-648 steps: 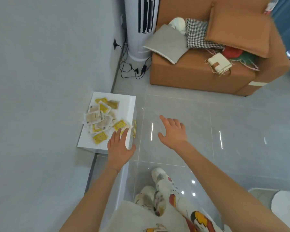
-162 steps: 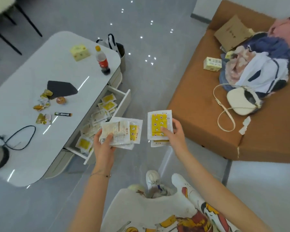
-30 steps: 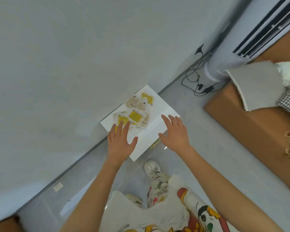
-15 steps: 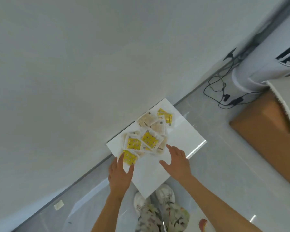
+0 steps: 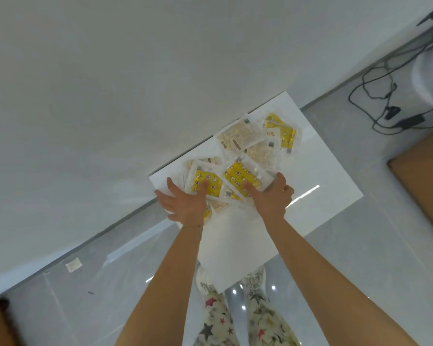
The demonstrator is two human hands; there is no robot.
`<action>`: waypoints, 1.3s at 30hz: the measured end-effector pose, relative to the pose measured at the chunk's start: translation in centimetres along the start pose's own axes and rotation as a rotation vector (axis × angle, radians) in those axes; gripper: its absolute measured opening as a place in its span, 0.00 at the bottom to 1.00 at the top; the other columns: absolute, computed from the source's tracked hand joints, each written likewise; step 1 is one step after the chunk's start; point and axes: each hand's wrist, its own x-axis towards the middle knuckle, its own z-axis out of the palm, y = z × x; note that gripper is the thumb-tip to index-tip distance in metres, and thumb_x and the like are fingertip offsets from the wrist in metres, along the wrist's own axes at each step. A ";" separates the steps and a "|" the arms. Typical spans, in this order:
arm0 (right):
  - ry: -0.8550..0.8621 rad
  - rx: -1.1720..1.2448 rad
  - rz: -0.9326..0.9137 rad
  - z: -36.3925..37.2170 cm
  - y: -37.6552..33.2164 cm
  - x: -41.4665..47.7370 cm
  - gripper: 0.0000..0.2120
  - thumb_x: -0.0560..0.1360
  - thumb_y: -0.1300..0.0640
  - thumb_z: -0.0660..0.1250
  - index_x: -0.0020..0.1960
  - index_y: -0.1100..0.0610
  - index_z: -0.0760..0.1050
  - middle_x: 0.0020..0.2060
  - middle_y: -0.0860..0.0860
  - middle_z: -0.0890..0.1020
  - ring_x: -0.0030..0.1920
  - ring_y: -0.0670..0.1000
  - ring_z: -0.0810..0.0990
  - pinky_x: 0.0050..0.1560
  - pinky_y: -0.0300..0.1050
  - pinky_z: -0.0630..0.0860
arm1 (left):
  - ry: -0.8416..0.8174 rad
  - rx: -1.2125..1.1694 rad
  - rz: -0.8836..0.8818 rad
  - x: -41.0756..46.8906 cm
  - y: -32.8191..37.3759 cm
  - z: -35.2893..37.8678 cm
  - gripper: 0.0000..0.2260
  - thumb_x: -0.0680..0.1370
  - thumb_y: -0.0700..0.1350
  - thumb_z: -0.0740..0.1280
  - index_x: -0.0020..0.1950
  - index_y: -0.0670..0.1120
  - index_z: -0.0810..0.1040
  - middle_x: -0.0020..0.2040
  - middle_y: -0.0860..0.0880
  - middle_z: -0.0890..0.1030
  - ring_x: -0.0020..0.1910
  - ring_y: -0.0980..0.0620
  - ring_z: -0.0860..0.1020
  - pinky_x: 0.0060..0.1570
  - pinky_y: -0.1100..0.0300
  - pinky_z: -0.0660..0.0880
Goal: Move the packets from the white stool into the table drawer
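Observation:
Several clear packets point(image 5: 258, 143), some with yellow printed inserts, lie in a loose pile on the far-left part of the white stool point(image 5: 323, 193). My left hand point(image 5: 185, 204) rests flat on the pile's near-left edge, fingers spread, with the thumb on one yellow packet point(image 5: 200, 177). My right hand point(image 5: 270, 198) has its thumb on top of another yellow packet point(image 5: 238, 174), and its fingers curl round that packet's right edge. The table drawer is out of view.
The stool stands against a pale wall. Black cables point(image 5: 375, 96) and a white appliance base point(image 5: 430, 78) lie at the far right, and a brown sofa corner point(image 5: 425, 181) sits to the right. My legs point(image 5: 235, 320) are under the stool's near corner.
I have leaned closer over the stool. Both hands have moved forward from its near edge onto the pile, and the right hand has taken hold of a yellow packet.

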 end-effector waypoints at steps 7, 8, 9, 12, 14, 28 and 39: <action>0.000 0.093 -0.065 0.4 1.0 1.3 0.47 0.64 0.52 0.80 0.74 0.57 0.56 0.68 0.61 0.61 0.69 0.60 0.63 0.70 0.56 0.63 | 0.060 0.162 0.151 0.5 -0.7 1.6 0.36 0.74 0.59 0.70 0.75 0.47 0.61 0.79 0.43 0.50 0.78 0.43 0.47 0.72 0.38 0.50; -0.002 0.126 -0.048 0.3 1.0 1.3 0.48 0.64 0.53 0.80 0.75 0.56 0.55 0.68 0.61 0.62 0.68 0.60 0.64 0.69 0.56 0.64 | 0.052 0.151 0.161 0.2 -0.6 1.6 0.33 0.74 0.57 0.70 0.74 0.45 0.62 0.79 0.44 0.53 0.77 0.43 0.49 0.71 0.38 0.52; -0.008 0.176 -0.031 0.2 1.0 1.3 0.48 0.64 0.55 0.80 0.75 0.56 0.54 0.68 0.60 0.64 0.68 0.60 0.66 0.68 0.54 0.66 | 0.047 0.129 0.167 0.0 -0.5 1.5 0.31 0.74 0.54 0.71 0.72 0.45 0.64 0.78 0.44 0.56 0.76 0.43 0.52 0.70 0.39 0.56; -0.062 0.322 0.021 -0.3 1.0 1.2 0.47 0.67 0.60 0.78 0.75 0.54 0.51 0.64 0.54 0.69 0.63 0.56 0.72 0.59 0.48 0.72 | 0.048 0.074 0.182 -0.7 -0.1 1.3 0.25 0.73 0.49 0.73 0.65 0.44 0.68 0.67 0.45 0.70 0.67 0.43 0.64 0.61 0.41 0.67; -0.090 0.382 0.097 -0.8 1.0 1.2 0.45 0.67 0.61 0.77 0.74 0.54 0.52 0.59 0.52 0.71 0.57 0.54 0.75 0.58 0.50 0.75 | 0.017 0.013 0.178 -0.8 0.0 1.0 0.21 0.72 0.46 0.74 0.59 0.44 0.68 0.57 0.45 0.75 0.59 0.42 0.70 0.54 0.43 0.73; 0.008 0.519 0.174 -3.8 5.8 -0.6 0.11 0.70 0.58 0.73 0.51 0.57 0.76 0.47 0.53 0.83 0.49 0.56 0.82 0.53 0.55 0.80 | -0.269 -0.260 -0.073 -1.8 -4.2 -4.0 0.16 0.74 0.42 0.73 0.59 0.41 0.76 0.54 0.43 0.81 0.53 0.42 0.81 0.50 0.50 0.79; 0.037 0.624 0.123 -7.0 6.1 -2.2 0.14 0.75 0.62 0.69 0.58 0.51 0.73 0.51 0.49 0.81 0.53 0.53 0.80 0.54 0.52 0.79 | -0.317 -0.614 -0.095 -5.8 -6.5 -5.9 0.12 0.76 0.34 0.68 0.52 0.50 0.76 0.50 0.46 0.83 0.49 0.44 0.82 0.49 0.48 0.79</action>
